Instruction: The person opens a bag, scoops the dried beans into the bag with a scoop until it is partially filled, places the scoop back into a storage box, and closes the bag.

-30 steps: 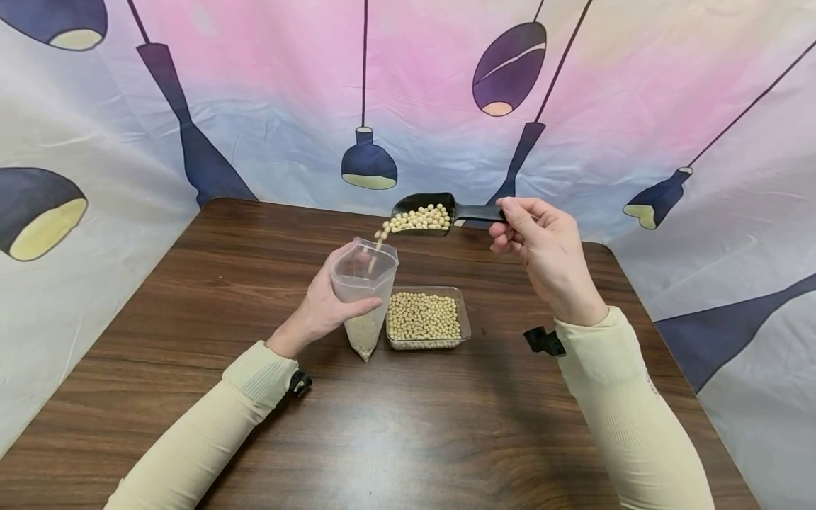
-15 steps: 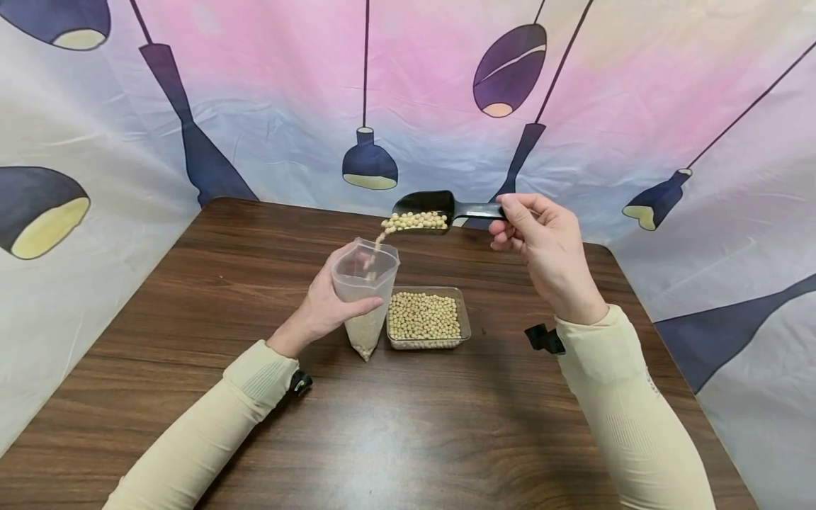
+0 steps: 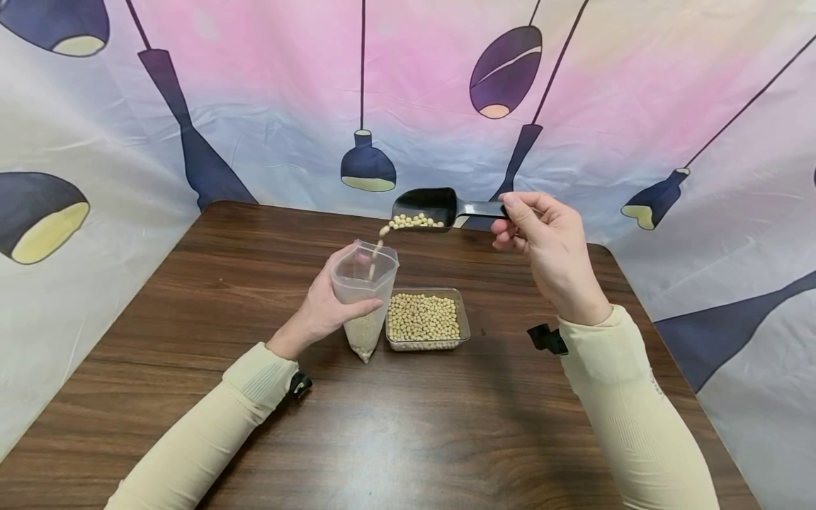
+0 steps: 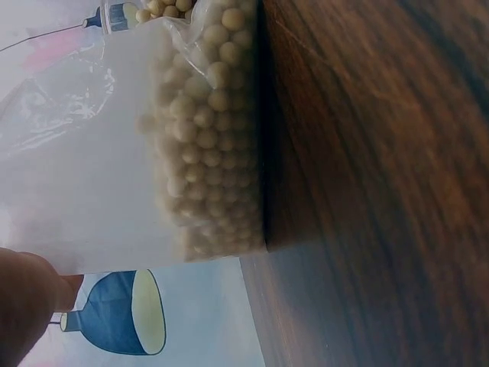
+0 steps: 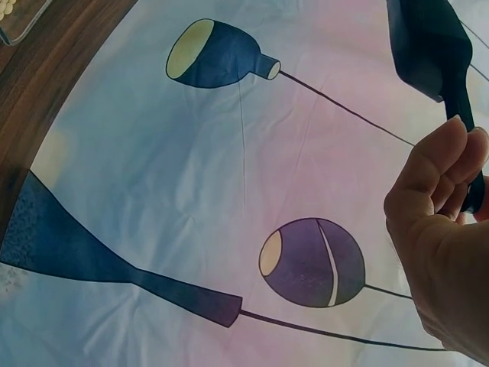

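My left hand (image 3: 328, 301) grips a clear plastic bag (image 3: 370, 287) around its upper part, keeping its mouth wide. Pale yellow soybeans (image 4: 210, 145) fill the bottom of the bag, which stands on the table in the left wrist view. Up and to the right, my right hand (image 3: 548, 244) pinches the handle of a black scoop (image 3: 440, 203) between thumb and fingers. The scoop tips leftward over the bag, and a thin stream of soybeans drops from its lip into the mouth. A small layer of beans lies along the scoop's lower side.
A clear rectangular container (image 3: 464, 333) full of soybeans stands right beside the bag. Both are on a dark brown wooden table (image 3: 408, 425). Behind the table hangs a cloth backdrop (image 3: 287, 99) printed with lamps.
Soybeans have kept pouring from the scoop into the bag, so the scoop's load has shrunk clearly. Its bowl tilts slightly more. The left hand and bag have stayed in place.
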Available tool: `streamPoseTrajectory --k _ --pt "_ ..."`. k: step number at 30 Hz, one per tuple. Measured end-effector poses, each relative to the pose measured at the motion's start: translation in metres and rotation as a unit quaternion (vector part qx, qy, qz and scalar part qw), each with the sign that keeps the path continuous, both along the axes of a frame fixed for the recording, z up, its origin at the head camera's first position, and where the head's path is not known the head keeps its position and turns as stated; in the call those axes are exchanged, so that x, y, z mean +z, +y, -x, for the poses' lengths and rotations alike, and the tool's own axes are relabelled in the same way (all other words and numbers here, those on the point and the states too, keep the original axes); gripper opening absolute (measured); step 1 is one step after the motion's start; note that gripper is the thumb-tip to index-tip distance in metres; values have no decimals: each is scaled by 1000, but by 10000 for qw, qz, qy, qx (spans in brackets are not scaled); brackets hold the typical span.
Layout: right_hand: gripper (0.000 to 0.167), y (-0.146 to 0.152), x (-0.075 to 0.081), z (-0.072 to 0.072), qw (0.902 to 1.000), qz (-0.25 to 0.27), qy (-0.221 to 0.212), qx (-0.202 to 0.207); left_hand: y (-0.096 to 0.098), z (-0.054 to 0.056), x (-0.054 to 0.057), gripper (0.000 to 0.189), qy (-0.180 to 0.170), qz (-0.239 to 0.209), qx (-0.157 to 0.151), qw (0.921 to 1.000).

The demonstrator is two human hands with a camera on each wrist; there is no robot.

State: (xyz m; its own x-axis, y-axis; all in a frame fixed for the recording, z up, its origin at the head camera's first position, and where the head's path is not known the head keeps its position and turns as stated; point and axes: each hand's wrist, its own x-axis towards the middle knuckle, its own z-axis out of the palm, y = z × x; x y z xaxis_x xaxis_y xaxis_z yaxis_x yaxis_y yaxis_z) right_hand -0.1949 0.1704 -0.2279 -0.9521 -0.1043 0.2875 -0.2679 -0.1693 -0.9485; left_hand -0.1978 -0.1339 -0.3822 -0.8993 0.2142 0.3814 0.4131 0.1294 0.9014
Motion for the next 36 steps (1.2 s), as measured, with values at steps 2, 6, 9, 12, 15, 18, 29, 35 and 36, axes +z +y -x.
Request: streamPoseTrajectory --k 2,6,9,12,15,18,29,35,36 --pt "24 0 1 -1 10000 11 32 -24 0 0 0 92 -1 -8 -1 10000" --pt "22 -1 1 -1 9999 -49 134 -86 -1 -1 -1 92 29 -16 7 10000" --pt "22 -1 2 -2 9994 -165 229 -188 -1 -1 -1 92 67 -10 18 10000" --pt "23 -1 3 -4 9986 -269 342 -301 -1 -2 -1 92 32 -19 -1 10000" --pt "22 -2 4 -6 9975 -348 503 -341 -1 -2 -1 92 -30 -20 -19 10000" --pt "20 -3 5 -9 9958 -439 738 -319 -1 -2 -2 92 -52 -20 -33 10000" --pt "18 -10 12 -19 9800 -1076 1577 -570 -3 -2 -1 92 -95 33 6 9999" --pt "19 -4 15 -24 9561 -1986 1727 -1286 -2 -1 -1 93 -56 35 -15 10000" --pt "19 -1 14 -24 9464 -2377 1683 -1395 -2 -1 -1 93 -44 28 -15 10000"
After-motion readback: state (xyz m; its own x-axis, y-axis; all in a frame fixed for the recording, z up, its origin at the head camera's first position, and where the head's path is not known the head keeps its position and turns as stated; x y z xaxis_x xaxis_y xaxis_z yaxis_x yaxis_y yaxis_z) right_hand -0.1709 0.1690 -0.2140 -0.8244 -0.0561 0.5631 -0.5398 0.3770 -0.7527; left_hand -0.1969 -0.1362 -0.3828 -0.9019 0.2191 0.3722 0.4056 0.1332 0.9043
